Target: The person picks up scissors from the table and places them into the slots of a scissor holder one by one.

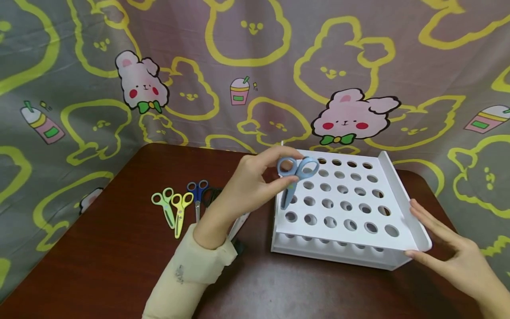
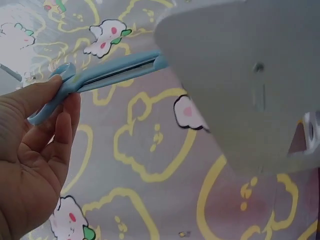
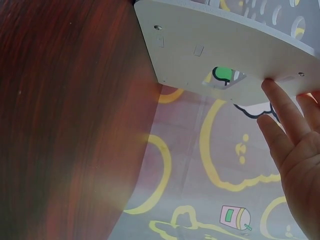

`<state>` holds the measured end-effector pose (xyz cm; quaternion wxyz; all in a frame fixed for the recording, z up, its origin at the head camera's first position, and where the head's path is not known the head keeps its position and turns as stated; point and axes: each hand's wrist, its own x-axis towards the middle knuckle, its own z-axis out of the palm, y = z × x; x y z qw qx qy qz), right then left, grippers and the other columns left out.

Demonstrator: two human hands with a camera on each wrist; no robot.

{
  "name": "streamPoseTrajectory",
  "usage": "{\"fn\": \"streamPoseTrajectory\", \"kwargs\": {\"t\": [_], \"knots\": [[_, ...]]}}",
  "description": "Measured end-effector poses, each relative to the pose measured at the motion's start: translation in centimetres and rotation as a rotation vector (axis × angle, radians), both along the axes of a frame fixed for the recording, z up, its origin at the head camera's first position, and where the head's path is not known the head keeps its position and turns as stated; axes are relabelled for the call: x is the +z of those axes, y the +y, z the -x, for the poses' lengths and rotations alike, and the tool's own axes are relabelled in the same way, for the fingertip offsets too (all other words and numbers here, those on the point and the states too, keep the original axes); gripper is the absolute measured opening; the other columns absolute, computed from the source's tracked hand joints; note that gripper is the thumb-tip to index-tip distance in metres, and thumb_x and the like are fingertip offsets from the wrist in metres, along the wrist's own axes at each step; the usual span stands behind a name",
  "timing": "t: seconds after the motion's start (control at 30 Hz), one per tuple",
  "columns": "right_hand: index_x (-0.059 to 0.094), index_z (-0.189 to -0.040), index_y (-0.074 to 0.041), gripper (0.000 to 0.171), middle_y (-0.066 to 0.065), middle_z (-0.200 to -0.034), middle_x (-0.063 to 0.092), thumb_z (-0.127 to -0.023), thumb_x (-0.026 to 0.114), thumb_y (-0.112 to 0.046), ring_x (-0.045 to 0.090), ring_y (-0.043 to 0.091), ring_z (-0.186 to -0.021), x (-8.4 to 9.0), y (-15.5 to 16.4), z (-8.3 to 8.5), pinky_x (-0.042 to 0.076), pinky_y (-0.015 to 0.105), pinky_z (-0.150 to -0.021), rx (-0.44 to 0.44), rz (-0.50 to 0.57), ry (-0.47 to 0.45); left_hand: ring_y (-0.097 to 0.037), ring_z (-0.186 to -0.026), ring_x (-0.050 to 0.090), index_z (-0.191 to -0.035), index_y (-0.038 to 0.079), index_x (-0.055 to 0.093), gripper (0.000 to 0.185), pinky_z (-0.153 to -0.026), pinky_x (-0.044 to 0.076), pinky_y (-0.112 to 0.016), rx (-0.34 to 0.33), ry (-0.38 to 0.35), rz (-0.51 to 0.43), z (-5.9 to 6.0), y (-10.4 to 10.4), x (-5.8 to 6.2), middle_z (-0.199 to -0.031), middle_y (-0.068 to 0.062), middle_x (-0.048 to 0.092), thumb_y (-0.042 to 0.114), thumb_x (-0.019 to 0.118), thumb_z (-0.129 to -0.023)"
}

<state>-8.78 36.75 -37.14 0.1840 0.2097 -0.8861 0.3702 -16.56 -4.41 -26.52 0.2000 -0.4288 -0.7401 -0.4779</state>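
A pair of light blue scissors (image 1: 288, 195) is pinched at its finger loops between the thumb and fingers of my left hand (image 1: 251, 181). Its blades point downward, over the left front of a white rack (image 1: 416, 230) whose top has rows of round holes. In the left wrist view the light blue scissors (image 2: 117, 70) end beside the rack's side panel (image 2: 215, 65), which partly covers the tip. My right hand (image 1: 454, 250) touches the rack's right side panel with extended fingers, its thumb near the front corner. Fingertips meet that panel (image 3: 190, 30) in the right wrist view.
Left on the dark wooden table (image 1: 119, 248) lie green scissors (image 1: 169, 217), yellow scissors (image 1: 179, 219) and dark blue scissors (image 1: 197, 195). A white object (image 1: 238, 225) and a dark one (image 1: 213, 195) are partly hidden behind my left arm. A patterned curtain (image 1: 271, 57) hangs behind the table.
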Motion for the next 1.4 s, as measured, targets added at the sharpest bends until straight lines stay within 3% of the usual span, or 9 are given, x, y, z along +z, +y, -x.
{"fn": "streamPoseTrajectory", "kwargs": {"t": [0.2, 0.5, 0.67, 0.87, 1.13, 1.4], "knots": [[0.048, -0.142, 0.008, 0.097, 0.022, -0.155, 0.039, -0.053, 0.085, 0.022, 0.033, 0.006, -0.147, 0.4, -0.2, -0.1, 0.031, 0.005, -0.106, 0.011, -0.011, -0.014, -0.005, -0.076, 0.062, -0.117, 0.006, 0.064, 0.034, -0.068, 0.053, -0.019, -0.026, -0.005, 0.038, 0.3, 1.6, -0.2, -0.090, -0.005, 0.072, 0.007, 0.077, -0.086], [0.050, -0.142, 0.005, 0.097, 0.012, -0.156, 0.041, -0.053, 0.086, 0.019, 0.034, 0.001, -0.145, 0.0, 0.0, -0.1, 0.029, 0.003, -0.105, -0.006, 0.009, 0.002, -0.005, -0.082, 0.062, -0.117, 0.006, 0.063, 0.033, -0.073, 0.051, -0.012, -0.076, -0.018, 0.093, 0.6, 4.2, -0.3, -0.097, -0.004, 0.070, 0.009, 0.076, -0.087], [0.049, -0.142, 0.005, 0.096, 0.014, -0.156, 0.041, -0.054, 0.085, 0.020, 0.034, 0.003, -0.146, 0.1, -0.1, -0.2, 0.030, 0.004, -0.105, -0.003, 0.007, -0.004, -0.003, -0.083, 0.060, -0.117, 0.007, 0.063, 0.031, -0.076, 0.049, -0.010, -0.101, -0.028, 0.117, 0.7, 5.6, -0.6, -0.095, -0.001, 0.069, 0.011, 0.075, -0.088], [0.048, -0.142, 0.007, 0.096, 0.015, -0.155, 0.041, -0.054, 0.084, 0.022, 0.034, 0.004, -0.146, 0.2, -0.1, -0.3, 0.030, 0.005, -0.107, -0.003, 0.009, -0.019, -0.002, -0.080, 0.056, -0.114, 0.008, 0.062, 0.029, -0.077, 0.046, -0.007, -0.112, -0.010, 0.136, 0.7, 7.5, -0.7, -0.087, 0.000, 0.063, 0.012, 0.075, -0.089], [0.049, -0.142, 0.007, 0.096, 0.014, -0.156, 0.041, -0.054, 0.085, 0.021, 0.035, 0.002, -0.145, -0.1, 0.1, 0.0, 0.031, 0.004, -0.104, 0.008, 0.019, 0.004, -0.002, -0.080, 0.057, -0.116, 0.008, 0.061, 0.029, -0.078, 0.043, -0.007, -0.141, -0.018, 0.191, 0.2, 9.5, -1.2, -0.091, 0.000, 0.066, 0.012, 0.074, -0.090], [0.047, -0.144, 0.003, 0.095, 0.014, -0.157, 0.039, -0.059, 0.084, 0.019, 0.033, 0.000, -0.146, 0.0, -0.2, -0.2, 0.031, 0.002, -0.102, -0.026, -0.015, -0.030, -0.001, -0.080, 0.055, -0.114, 0.009, 0.060, 0.028, -0.070, 0.038, -0.007, -0.156, -0.039, 0.238, 0.3, 10.9, -1.9, -0.090, 0.000, 0.066, 0.015, 0.073, -0.091]]}}
